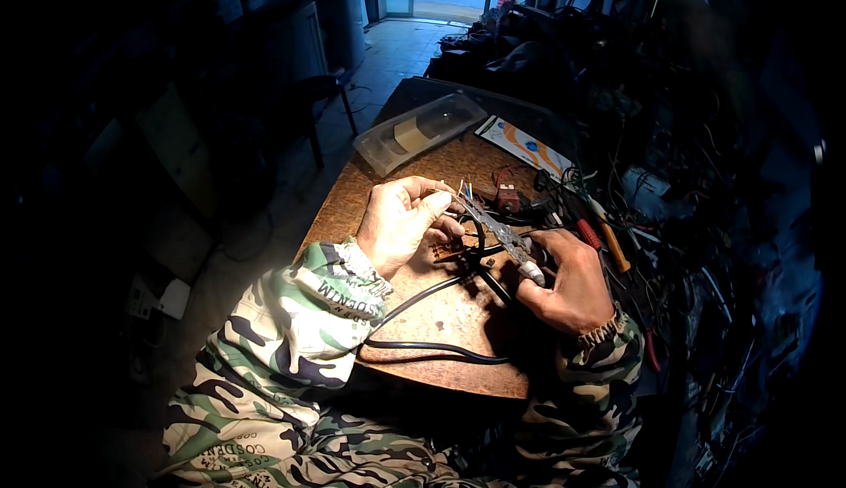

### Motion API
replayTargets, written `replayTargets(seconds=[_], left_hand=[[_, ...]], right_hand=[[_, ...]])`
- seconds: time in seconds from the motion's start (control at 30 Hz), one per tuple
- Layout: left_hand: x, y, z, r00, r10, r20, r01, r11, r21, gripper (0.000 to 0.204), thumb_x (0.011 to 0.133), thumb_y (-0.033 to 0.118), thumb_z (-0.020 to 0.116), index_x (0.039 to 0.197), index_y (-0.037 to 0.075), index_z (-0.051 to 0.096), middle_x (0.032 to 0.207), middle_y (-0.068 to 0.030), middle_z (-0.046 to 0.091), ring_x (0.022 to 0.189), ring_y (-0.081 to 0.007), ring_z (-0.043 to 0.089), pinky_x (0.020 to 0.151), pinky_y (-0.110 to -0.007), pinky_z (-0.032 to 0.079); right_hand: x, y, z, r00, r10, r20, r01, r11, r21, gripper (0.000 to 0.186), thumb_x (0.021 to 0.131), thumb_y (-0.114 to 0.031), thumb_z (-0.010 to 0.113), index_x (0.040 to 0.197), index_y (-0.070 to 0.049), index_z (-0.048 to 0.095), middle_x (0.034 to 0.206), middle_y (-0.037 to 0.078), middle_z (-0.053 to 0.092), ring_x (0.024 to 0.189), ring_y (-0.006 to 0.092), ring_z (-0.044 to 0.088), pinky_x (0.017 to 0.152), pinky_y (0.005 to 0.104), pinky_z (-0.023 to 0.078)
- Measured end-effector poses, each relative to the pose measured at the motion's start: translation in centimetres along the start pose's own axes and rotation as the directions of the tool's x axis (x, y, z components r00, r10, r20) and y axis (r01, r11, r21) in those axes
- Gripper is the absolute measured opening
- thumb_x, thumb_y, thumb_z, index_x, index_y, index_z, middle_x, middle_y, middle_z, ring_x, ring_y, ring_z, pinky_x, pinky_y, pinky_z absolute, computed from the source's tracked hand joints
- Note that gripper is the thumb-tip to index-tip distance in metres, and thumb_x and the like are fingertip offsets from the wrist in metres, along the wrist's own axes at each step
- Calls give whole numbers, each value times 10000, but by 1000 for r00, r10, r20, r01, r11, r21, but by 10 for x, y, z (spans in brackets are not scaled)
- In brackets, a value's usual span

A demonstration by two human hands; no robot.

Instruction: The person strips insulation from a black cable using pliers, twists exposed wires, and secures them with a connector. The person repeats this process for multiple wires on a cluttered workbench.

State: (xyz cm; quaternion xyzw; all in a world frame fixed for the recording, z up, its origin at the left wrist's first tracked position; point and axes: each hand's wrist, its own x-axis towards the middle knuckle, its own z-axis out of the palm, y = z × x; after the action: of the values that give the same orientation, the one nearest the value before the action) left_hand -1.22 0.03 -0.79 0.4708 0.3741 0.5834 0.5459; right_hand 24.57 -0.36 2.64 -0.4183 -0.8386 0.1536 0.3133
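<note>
Hands (401, 223) (568, 281) angled inward, apparently raised

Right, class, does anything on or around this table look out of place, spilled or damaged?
Yes: the right side looks disorderly. The orange-handled tool and red-handled tool lie crowded beside a dark tangle of wires instead of sorted apart. I see no clear spill; it is too dim there to judge damage.

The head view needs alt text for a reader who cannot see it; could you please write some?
A person's right hand grips a pliers-like tool, its tip close to the left hand and thin coloured wires. Black cable lies across a lit brown worktable in dark surroundings, with a translucent tray beyond.
</note>
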Motion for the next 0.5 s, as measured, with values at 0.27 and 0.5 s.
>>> replayTargets(seconds=[0.27,0.5], left_hand=[[-3,-5,6,991,9,130,-3,999,-49,210,1008,112,615,1123,-64,622,991,-146,714,794,-204,732,696,-279,597],[-2,-10,9,989,11,151,-1,998,-68,207,1006,114,620,1091,-74,626,940,-150,709,747,-208,727,676,-306,605]], right_hand=[[-3,1,10,999,-18,-38,16,999,-52,614,694,-214,712,1204,111,602,1093,266,622,989,414,648,885,437,536],[-6,-1,17,995,-47,-87,41,997,-70,639,690,-202,718,1228,116,583,1118,265,604,1019,404,628,895,444,530]])
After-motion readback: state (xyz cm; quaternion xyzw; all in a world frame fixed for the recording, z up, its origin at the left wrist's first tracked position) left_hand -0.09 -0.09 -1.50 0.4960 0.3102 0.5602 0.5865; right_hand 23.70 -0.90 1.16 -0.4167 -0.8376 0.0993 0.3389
